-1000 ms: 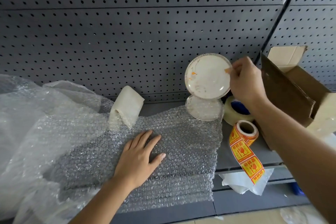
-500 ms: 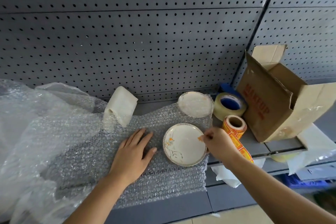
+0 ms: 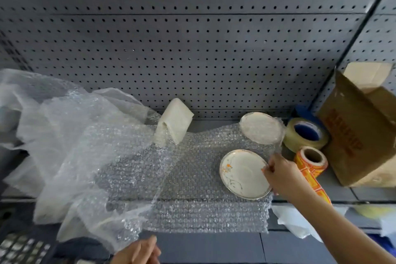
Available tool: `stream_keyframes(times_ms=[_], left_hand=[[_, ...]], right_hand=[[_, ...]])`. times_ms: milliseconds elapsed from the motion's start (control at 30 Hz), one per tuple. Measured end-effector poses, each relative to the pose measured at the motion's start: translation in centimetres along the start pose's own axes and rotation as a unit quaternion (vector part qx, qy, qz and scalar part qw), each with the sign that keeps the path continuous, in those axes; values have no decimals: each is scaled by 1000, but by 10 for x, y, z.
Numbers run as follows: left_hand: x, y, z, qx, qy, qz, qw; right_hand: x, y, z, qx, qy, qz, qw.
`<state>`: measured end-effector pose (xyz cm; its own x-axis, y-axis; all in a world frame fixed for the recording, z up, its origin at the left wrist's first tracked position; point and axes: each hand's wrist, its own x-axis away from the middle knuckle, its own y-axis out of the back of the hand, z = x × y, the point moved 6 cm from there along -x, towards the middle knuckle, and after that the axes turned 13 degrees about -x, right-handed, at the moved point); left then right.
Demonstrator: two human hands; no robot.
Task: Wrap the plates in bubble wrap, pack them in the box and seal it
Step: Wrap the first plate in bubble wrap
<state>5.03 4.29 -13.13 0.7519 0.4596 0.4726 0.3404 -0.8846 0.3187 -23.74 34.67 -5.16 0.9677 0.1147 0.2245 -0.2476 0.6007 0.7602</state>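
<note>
A white plate (image 3: 240, 173) with a gold rim and an orange flower lies flat on the sheet of bubble wrap (image 3: 192, 178) spread over the grey shelf. My right hand (image 3: 282, 176) pinches the plate's right rim. Behind it a second plate (image 3: 260, 127) sits covered in bubble wrap. My left hand (image 3: 137, 251) is at the bottom edge of the view, holding the near edge of a raised flap of the wrap. The open cardboard box (image 3: 360, 135) lies on its side at the far right.
A roll of clear tape (image 3: 306, 133) and a roll of orange fragile stickers (image 3: 310, 158) stand between the plates and the box. A folded white pad (image 3: 174, 121) leans on the pegboard wall. Loose plastic (image 3: 53, 135) is heaped at the left; white paper (image 3: 293, 221) hangs off the shelf front.
My right hand brought the plate down from in front of the wall and laid it on the wrap. My left hand left the sheet and drew back, lifting a flap.
</note>
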Motion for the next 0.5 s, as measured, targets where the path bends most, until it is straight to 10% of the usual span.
stream_keyframes(times_ms=[267, 500], left_hand=[[-25, 18, -4, 317, 147, -101, 931], [-9, 31, -26, 466, 51, -118, 875]], right_hand=[[-1, -4, 6, 13, 13, 19, 1000], [1, -9, 13, -7, 20, 35, 999]])
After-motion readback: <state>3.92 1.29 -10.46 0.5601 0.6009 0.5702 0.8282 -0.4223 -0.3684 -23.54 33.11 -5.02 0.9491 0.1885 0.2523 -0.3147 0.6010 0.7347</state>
